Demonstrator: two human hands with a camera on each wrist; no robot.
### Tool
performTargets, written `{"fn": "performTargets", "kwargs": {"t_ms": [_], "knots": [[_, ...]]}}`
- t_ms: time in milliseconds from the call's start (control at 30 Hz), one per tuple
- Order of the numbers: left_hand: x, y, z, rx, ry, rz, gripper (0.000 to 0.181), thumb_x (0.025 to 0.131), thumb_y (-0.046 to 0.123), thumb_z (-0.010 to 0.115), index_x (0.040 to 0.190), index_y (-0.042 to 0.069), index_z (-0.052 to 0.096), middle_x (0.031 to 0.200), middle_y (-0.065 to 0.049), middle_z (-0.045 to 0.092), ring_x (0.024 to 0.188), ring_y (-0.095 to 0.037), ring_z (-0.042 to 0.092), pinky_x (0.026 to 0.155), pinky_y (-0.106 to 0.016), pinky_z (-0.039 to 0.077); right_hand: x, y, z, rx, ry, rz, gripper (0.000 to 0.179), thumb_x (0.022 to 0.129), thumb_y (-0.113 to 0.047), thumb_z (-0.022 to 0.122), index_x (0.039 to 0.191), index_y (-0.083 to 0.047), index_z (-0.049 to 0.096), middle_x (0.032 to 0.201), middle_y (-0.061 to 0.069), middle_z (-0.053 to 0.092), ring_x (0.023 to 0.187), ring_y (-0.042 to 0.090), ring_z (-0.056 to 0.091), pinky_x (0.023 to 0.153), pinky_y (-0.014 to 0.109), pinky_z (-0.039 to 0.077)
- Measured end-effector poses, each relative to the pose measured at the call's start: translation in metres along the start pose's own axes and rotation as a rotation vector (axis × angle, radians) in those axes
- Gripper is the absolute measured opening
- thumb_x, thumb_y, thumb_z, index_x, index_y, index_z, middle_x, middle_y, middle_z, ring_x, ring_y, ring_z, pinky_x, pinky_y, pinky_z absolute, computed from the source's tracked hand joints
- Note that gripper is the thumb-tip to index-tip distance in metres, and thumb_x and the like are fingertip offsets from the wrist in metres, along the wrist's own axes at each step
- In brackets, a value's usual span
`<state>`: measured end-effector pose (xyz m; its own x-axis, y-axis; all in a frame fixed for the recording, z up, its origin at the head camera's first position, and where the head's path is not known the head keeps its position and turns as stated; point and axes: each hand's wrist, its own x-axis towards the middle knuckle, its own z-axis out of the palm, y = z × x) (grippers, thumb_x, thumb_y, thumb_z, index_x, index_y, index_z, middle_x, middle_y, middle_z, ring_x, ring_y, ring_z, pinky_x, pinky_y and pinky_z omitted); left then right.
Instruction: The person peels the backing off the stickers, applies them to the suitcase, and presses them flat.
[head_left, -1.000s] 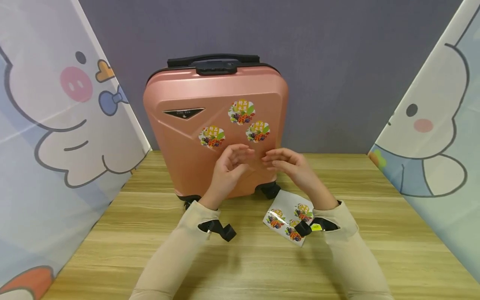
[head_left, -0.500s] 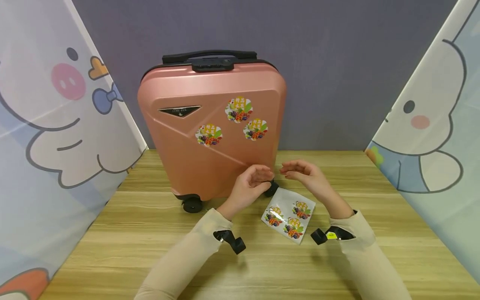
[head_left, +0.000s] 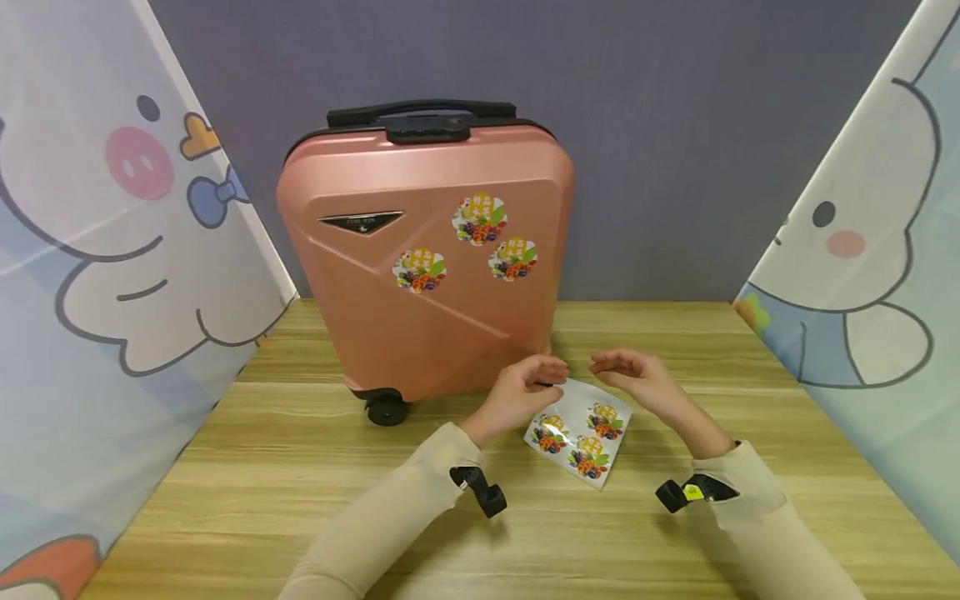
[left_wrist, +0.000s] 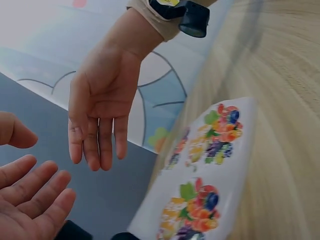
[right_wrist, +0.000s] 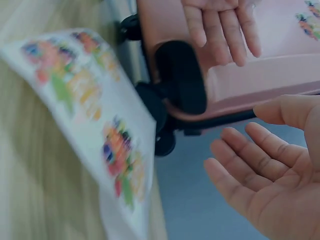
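Observation:
A pink suitcase stands upright on the table, three round fruit stickers on its front, one being the top sticker. In front of its right wheel lies a white sticker sheet with three more fruit stickers. My left hand hovers over the sheet's left edge, fingers loosely bent and holding nothing. To the upper right of the sheet is my right hand, relaxed and holding nothing too. The right wrist view shows the fingers of my right hand spread apart, and the sheet curling up from the tabletop.
The wooden table extends to both sides. A grey wall panel stands behind the suitcase. Cartoon-printed panels flank the table, a left panel and a right panel. A black suitcase wheel touches the table.
Both hands have moved down and to the right, away from the suitcase front and toward the sticker sheet. The gap between them is slightly wider. The suitcase and sheet stay put.

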<state>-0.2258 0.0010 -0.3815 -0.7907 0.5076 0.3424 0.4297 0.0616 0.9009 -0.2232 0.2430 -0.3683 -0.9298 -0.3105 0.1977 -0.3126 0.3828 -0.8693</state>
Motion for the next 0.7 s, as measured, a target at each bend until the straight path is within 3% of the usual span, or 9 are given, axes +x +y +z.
{"fn": "performTargets", "kwargs": {"t_ms": [67, 200, 367, 533, 700], "knots": [[0.000, -0.004, 0.004, 0.004, -0.016, -0.014, 0.034, 0.093, -0.002, 0.061, 0.127, -0.006, 0.060, 0.121, -0.025, 0.065, 0.110, -0.036, 0.063, 0.086, -0.020, 0.051, -0.003, 0.004, -0.002, -0.050, -0.005, 0.018, 0.034, 0.098, -0.003, 0.059, 0.127, 0.015, 0.056, 0.118, 0.030, 0.063, 0.106, 0.027, 0.065, 0.086, 0.021, 0.050], [0.000, -0.011, 0.012, -0.008, -0.049, -0.038, 0.036, 0.092, -0.004, 0.062, 0.127, -0.009, 0.058, 0.121, -0.026, 0.064, 0.110, -0.035, 0.064, 0.087, -0.022, 0.051, -0.007, 0.015, -0.006, -0.160, -0.021, 0.042, 0.035, 0.097, -0.005, 0.062, 0.126, 0.014, 0.057, 0.117, 0.027, 0.065, 0.110, 0.040, 0.062, 0.088, 0.037, 0.052], [-0.003, -0.019, 0.022, -0.002, -0.083, -0.070, 0.038, 0.088, -0.007, 0.066, 0.125, -0.011, 0.059, 0.119, -0.026, 0.065, 0.106, -0.031, 0.066, 0.086, -0.021, 0.051, -0.012, 0.028, -0.012, -0.321, -0.052, 0.063, 0.032, 0.092, -0.008, 0.068, 0.118, 0.011, 0.064, 0.115, 0.026, 0.066, 0.109, 0.045, 0.060, 0.089, 0.055, 0.051], [-0.005, -0.023, 0.029, 0.004, -0.105, -0.112, 0.040, 0.087, -0.005, 0.068, 0.125, -0.008, 0.061, 0.118, -0.020, 0.067, 0.104, -0.025, 0.067, 0.084, -0.020, 0.052, -0.013, 0.032, -0.016, -0.455, -0.099, 0.089, 0.033, 0.086, -0.012, 0.074, 0.109, 0.011, 0.067, 0.107, 0.025, 0.067, 0.100, 0.043, 0.061, 0.086, 0.056, 0.050], [-0.006, -0.027, 0.037, 0.029, -0.159, -0.147, 0.042, 0.087, -0.003, 0.067, 0.128, -0.004, 0.061, 0.120, -0.016, 0.067, 0.103, -0.017, 0.065, 0.084, -0.020, 0.051, -0.012, 0.037, -0.019, -0.483, -0.156, 0.160, 0.043, 0.085, -0.020, 0.077, 0.110, 0.013, 0.065, 0.101, 0.021, 0.068, 0.093, 0.037, 0.064, 0.080, 0.049, 0.053]]}}
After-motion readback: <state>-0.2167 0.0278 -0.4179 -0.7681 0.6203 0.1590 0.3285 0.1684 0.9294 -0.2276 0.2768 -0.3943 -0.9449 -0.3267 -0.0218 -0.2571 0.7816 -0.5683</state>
